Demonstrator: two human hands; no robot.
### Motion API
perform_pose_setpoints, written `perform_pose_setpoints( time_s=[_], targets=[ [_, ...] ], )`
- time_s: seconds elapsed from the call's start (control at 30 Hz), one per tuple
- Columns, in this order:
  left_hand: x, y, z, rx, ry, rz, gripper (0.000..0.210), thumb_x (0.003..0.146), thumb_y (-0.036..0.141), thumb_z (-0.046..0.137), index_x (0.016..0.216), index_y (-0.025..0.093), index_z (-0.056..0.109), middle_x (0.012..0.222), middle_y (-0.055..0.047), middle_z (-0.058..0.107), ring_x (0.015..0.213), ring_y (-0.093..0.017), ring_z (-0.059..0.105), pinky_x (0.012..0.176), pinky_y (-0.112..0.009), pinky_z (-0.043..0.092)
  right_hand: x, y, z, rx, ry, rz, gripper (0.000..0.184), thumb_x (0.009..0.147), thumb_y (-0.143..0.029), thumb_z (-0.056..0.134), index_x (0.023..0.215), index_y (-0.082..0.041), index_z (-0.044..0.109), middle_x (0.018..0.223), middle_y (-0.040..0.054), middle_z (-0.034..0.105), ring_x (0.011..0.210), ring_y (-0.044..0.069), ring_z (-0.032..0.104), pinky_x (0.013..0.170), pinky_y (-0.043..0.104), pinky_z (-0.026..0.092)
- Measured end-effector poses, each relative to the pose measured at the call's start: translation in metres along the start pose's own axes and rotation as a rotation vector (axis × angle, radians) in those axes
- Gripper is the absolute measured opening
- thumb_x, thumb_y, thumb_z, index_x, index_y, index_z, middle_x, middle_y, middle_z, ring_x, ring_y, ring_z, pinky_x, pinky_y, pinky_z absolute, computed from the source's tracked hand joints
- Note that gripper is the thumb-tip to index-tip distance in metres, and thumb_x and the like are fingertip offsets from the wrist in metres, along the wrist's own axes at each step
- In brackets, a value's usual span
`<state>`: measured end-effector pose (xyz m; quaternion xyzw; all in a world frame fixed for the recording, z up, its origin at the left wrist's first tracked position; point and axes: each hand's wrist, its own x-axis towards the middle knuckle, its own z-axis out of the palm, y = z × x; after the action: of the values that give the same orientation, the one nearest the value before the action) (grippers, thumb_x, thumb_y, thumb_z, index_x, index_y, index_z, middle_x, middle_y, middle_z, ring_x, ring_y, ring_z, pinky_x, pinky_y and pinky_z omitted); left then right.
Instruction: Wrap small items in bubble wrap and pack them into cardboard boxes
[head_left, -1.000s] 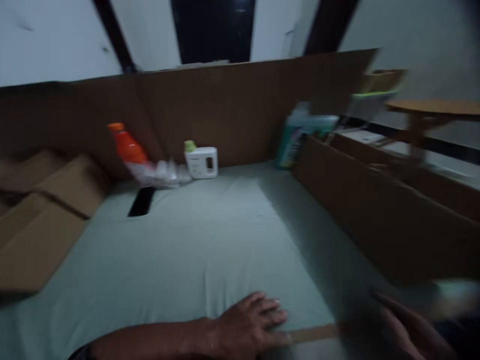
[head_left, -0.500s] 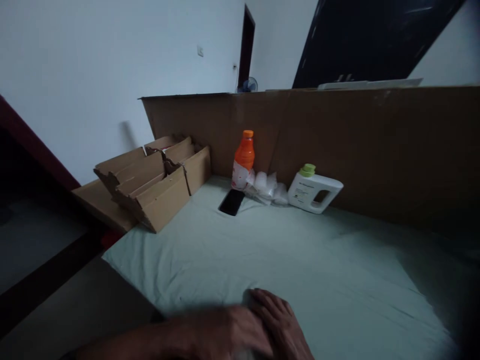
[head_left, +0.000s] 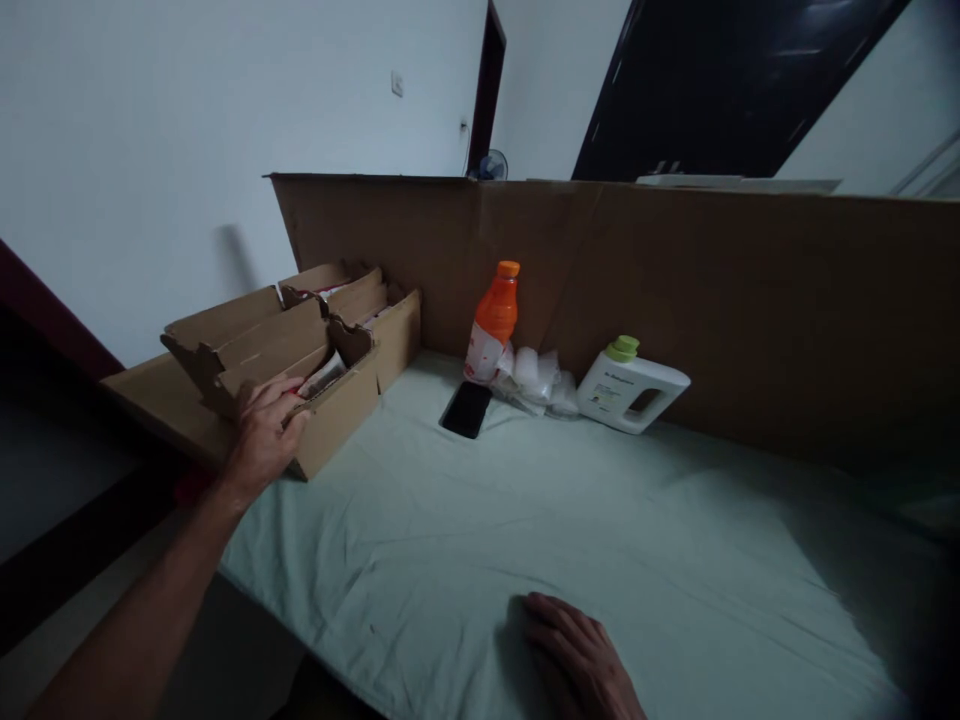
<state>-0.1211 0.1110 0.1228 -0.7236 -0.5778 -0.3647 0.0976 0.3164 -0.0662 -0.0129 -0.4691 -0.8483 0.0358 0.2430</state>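
Note:
My left hand (head_left: 266, 430) reaches into the near compartment of the cardboard box (head_left: 341, 420) on the left. Its fingers are closed on one end of a flat white packet (head_left: 326, 376) with a red edge, which slants inside that compartment. What kind of packet it is cannot be made out. Nearer to me, my right hand (head_left: 581, 650) lies on the pale green cloth (head_left: 465, 520), palm down, its fingers loosely stretched and holding nothing.
A black phone (head_left: 466, 410) lies before an orange-capped bottle (head_left: 493, 325). Clear plastic packaging (head_left: 536, 377) sits beside it, then a white jug (head_left: 632, 388) with a green cap. A cardboard panel (head_left: 712, 300) stands behind. Other box compartments (head_left: 360, 295) hold partly hidden items.
My left hand has swung from beside my right hand out to the box on the left. The packet now shows in the near compartment. My right hand has stayed on the cloth.

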Motion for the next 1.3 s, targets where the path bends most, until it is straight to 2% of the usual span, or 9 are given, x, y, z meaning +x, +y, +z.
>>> perform_pose_setpoints(
  time_s=[0.27,0.4,0.5,0.57,0.67,0.8,1.03,1.17,1.3],
  targets=[
    [-0.063,0.037,-0.053,-0.23,-0.065,0.203,0.013,0.089,0.022,0.062,0.086,0.027,0.073,0.156,0.002,0.046,0.149,-0.033,0.034,0.12,-0.056,0.034,0.003,0.001,-0.006,0.124,-0.012,0.079,0.026,0.098,-0.03,0.05,0.103,-0.026,0.075,0.118,0.0097,0.074,0.109,0.026,0.07,0.086,0.041,0.061],
    [-0.106,0.032,-0.069,-0.383,0.024,0.047,0.034,0.085,0.023,0.07,0.113,0.042,0.069,0.166,0.015,0.022,0.154,-0.032,0.02,0.125,-0.057,0.021,0.02,0.0,-0.019,0.249,-0.069,0.214,0.028,0.099,-0.035,0.05,0.11,-0.025,0.073,0.122,0.0104,0.073,0.111,0.028,0.07,0.091,0.045,0.061],
    [-0.135,0.018,-0.053,-0.586,0.069,-0.251,0.082,0.077,0.037,0.079,0.147,0.044,0.038,0.169,0.005,0.016,0.155,-0.033,0.018,0.125,-0.055,0.022,0.04,-0.007,-0.021,0.341,-0.094,0.196,0.03,0.098,-0.034,0.051,0.12,-0.025,0.069,0.128,0.0107,0.07,0.115,0.027,0.068,0.095,0.043,0.06],
    [-0.148,0.012,-0.036,-0.691,-0.067,-0.478,0.1,0.068,0.048,0.084,0.152,0.032,0.032,0.163,-0.01,0.033,0.148,-0.037,0.034,0.12,-0.056,0.033,0.053,-0.016,-0.017,0.368,-0.103,0.123,0.038,0.097,-0.033,0.053,0.133,-0.026,0.061,0.134,0.0108,0.066,0.12,0.027,0.065,0.098,0.044,0.058],
    [-0.154,0.014,-0.014,-0.777,-0.271,-0.689,0.096,0.058,0.059,0.085,0.137,0.016,0.051,0.13,-0.02,0.066,0.127,-0.04,0.058,0.111,-0.057,0.044,0.068,-0.034,-0.004,0.352,-0.086,-0.006,0.06,0.096,-0.033,0.055,0.153,-0.027,0.038,0.145,0.0127,0.058,0.13,0.028,0.058,0.105,0.047,0.053],
    [-0.15,0.035,-0.007,-0.872,-0.361,-0.749,0.082,0.058,0.063,0.083,0.12,0.013,0.065,0.103,-0.015,0.076,0.11,-0.037,0.068,0.103,-0.053,0.051,0.072,-0.05,0.008,0.319,-0.006,-0.089,0.077,0.097,-0.034,0.054,0.161,-0.022,0.015,0.152,0.0173,0.049,0.138,0.029,0.051,0.108,0.043,0.051],
    [-0.161,0.071,0.016,-0.873,-0.466,-0.658,0.064,0.067,0.055,0.079,0.117,0.018,0.069,0.105,-0.012,0.076,0.117,-0.036,0.065,0.11,-0.052,0.045,0.046,-0.04,-0.018,0.254,0.08,0.082,0.068,0.093,-0.033,0.057,0.155,-0.021,0.032,0.144,0.0163,0.058,0.127,0.029,0.062,0.101,0.04,0.055],
    [-0.149,0.1,0.046,-0.957,-0.628,-0.474,0.054,0.078,0.043,0.073,0.126,0.019,0.065,0.117,-0.012,0.073,0.125,-0.035,0.06,0.114,-0.051,0.041,0.025,-0.019,-0.051,0.244,0.125,0.338,0.036,0.092,-0.041,0.056,0.121,-0.023,0.063,0.111,0.0106,0.075,0.094,0.026,0.074,0.082,0.034,0.062],
    [-0.115,0.136,0.083,-1.081,-0.712,-0.288,0.066,0.077,0.032,0.076,0.138,0.021,0.054,0.136,-0.013,0.064,0.131,-0.033,0.055,0.117,-0.051,0.039,0.002,0.008,-0.07,0.205,0.213,0.601,0.031,0.085,-0.052,0.059,0.095,-0.024,0.069,0.085,0.0055,0.076,0.073,0.025,0.074,0.061,0.031,0.062]
  ],
)
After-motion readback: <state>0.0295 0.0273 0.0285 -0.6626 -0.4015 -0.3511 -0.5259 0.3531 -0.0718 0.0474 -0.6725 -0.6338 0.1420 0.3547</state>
